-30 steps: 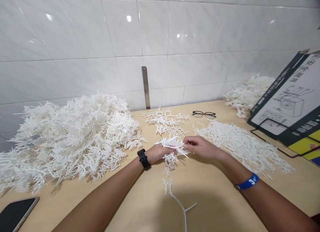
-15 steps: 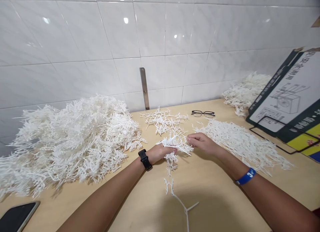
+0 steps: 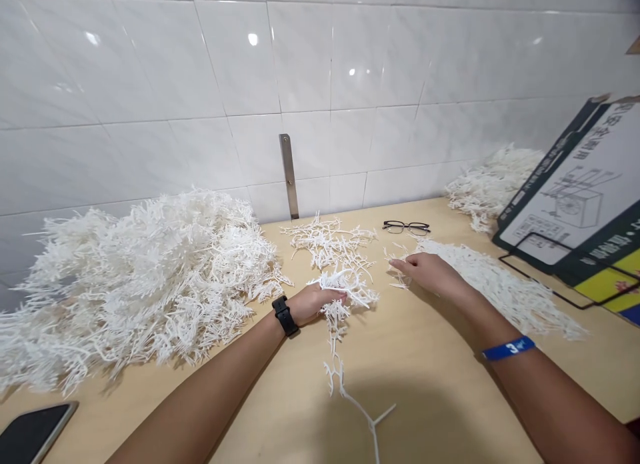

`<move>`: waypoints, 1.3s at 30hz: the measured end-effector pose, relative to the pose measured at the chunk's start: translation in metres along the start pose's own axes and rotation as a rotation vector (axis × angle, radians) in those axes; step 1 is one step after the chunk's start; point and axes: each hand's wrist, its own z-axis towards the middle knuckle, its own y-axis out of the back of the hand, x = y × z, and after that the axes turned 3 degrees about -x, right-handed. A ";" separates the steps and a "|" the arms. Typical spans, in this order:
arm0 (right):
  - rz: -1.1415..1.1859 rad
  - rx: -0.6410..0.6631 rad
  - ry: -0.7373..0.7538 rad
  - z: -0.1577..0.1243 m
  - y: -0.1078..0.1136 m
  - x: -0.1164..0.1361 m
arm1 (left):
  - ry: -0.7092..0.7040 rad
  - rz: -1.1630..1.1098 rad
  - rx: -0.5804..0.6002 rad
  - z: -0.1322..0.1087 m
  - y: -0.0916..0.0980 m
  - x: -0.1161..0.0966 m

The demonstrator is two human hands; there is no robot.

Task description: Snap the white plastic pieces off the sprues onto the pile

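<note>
My left hand (image 3: 313,303) is closed around a bunch of white branched plastic sprigs (image 3: 357,292), its thumb lying across the top. Below this hand, a white plastic branch (image 3: 357,403) runs down toward the front edge, forking on its way. My right hand (image 3: 425,272) is to the right, fingertips pinched together at the near left edge of a low heap of small white sprigs (image 3: 480,277). White bits show around these fingertips; whether one is between them is too small to tell. Beyond both hands lies a loose cluster of white sprigs (image 3: 330,243).
A large white sprig pile (image 3: 165,271) fills the left side. Black-framed glasses (image 3: 406,227) lie near the wall. At the right stand a printed box (image 3: 575,197) and a black wire frame (image 3: 545,287), with another white pile (image 3: 493,181) behind. A phone (image 3: 37,431) is front left.
My right hand has moved away from the bunch, rightward to the edge of the small-sprig heap. My left hand has shifted slightly left with the bunch still in it.
</note>
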 end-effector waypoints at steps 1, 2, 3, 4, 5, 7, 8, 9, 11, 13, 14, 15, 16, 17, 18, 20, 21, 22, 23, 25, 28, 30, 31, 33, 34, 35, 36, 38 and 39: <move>-0.007 -0.010 0.009 -0.003 -0.002 0.005 | -0.006 -0.004 -0.004 0.000 -0.001 0.000; 0.036 -0.013 0.046 -0.006 -0.004 0.010 | -0.019 0.005 -0.009 0.000 -0.001 0.000; 0.119 0.015 0.110 -0.009 -0.006 0.016 | -0.034 0.026 -0.014 0.000 -0.002 -0.001; 0.217 0.074 0.189 -0.013 -0.008 0.021 | -0.048 0.052 -0.020 -0.001 -0.002 -0.002; 0.310 0.149 0.264 -0.016 -0.011 0.026 | -0.058 0.079 -0.022 -0.002 -0.003 -0.003; 0.430 0.298 0.384 -0.024 -0.019 0.036 | -0.074 0.120 -0.009 -0.004 -0.005 -0.006; 0.458 0.351 0.426 -0.027 -0.023 0.041 | -0.078 0.132 0.007 -0.005 -0.006 -0.008; 0.471 0.392 0.456 -0.031 -0.028 0.045 | -0.079 0.136 0.023 -0.006 -0.007 -0.009; 0.481 0.460 0.490 -0.038 -0.036 0.050 | -0.073 0.115 0.048 -0.007 -0.009 -0.011; 0.492 0.490 0.498 -0.041 -0.042 0.053 | -0.050 0.099 0.058 -0.008 -0.011 -0.012; 0.506 0.479 0.491 -0.042 -0.043 0.054 | -0.042 0.105 0.062 -0.008 -0.011 -0.013; 0.524 0.455 0.477 -0.042 -0.044 0.054 | -0.042 0.118 0.068 -0.008 -0.012 -0.013; 0.544 0.424 0.461 -0.041 -0.044 0.053 | -0.049 0.134 0.074 -0.007 -0.012 -0.013; 0.560 0.390 0.442 -0.038 -0.043 0.051 | -0.062 0.148 0.077 -0.007 -0.012 -0.013; 0.576 0.349 0.418 -0.034 -0.040 0.047 | -0.070 0.158 0.079 -0.007 -0.011 -0.012; 0.619 0.197 0.340 -0.023 -0.032 0.035 | -0.059 0.151 0.090 -0.007 -0.009 -0.011; 0.633 0.093 0.290 -0.016 -0.027 0.026 | -0.042 0.134 0.100 -0.008 -0.008 -0.010; 0.649 -0.063 0.216 -0.009 -0.021 0.017 | -0.028 0.108 0.107 -0.008 -0.006 -0.009; 0.622 -0.179 0.165 -0.002 -0.015 0.007 | -0.020 0.078 0.112 -0.008 -0.004 -0.008; 0.426 -0.298 0.108 0.008 -0.005 -0.008 | -0.009 0.007 0.105 -0.007 -0.001 -0.007; 0.072 -0.144 0.018 0.010 -0.002 -0.013 | 0.034 -0.074 0.084 -0.003 0.002 -0.006; -0.006 -0.099 -0.021 0.004 -0.007 -0.005 | 0.053 -0.109 0.067 -0.002 0.002 -0.006; 0.030 -0.115 -0.024 0.000 -0.010 0.002 | 0.057 -0.113 0.060 -0.002 0.002 -0.006; 0.250 -0.122 0.007 -0.009 -0.019 0.016 | 0.069 -0.116 0.051 -0.002 0.001 -0.006; 0.414 -0.077 0.028 -0.013 -0.023 0.022 | 0.074 -0.118 0.049 -0.003 0.000 -0.007; 0.587 0.001 0.039 -0.016 -0.028 0.028 | 0.081 -0.122 0.049 -0.003 -0.001 -0.007; 0.741 0.099 0.034 -0.019 -0.033 0.032 | 0.085 -0.127 0.052 -0.004 -0.002 -0.008; 0.924 0.277 -0.033 -0.020 -0.040 0.036 | 0.085 -0.135 0.056 -0.004 -0.003 -0.008; 0.953 0.326 -0.084 -0.019 -0.043 0.035 | 0.081 -0.136 0.054 -0.005 -0.003 -0.009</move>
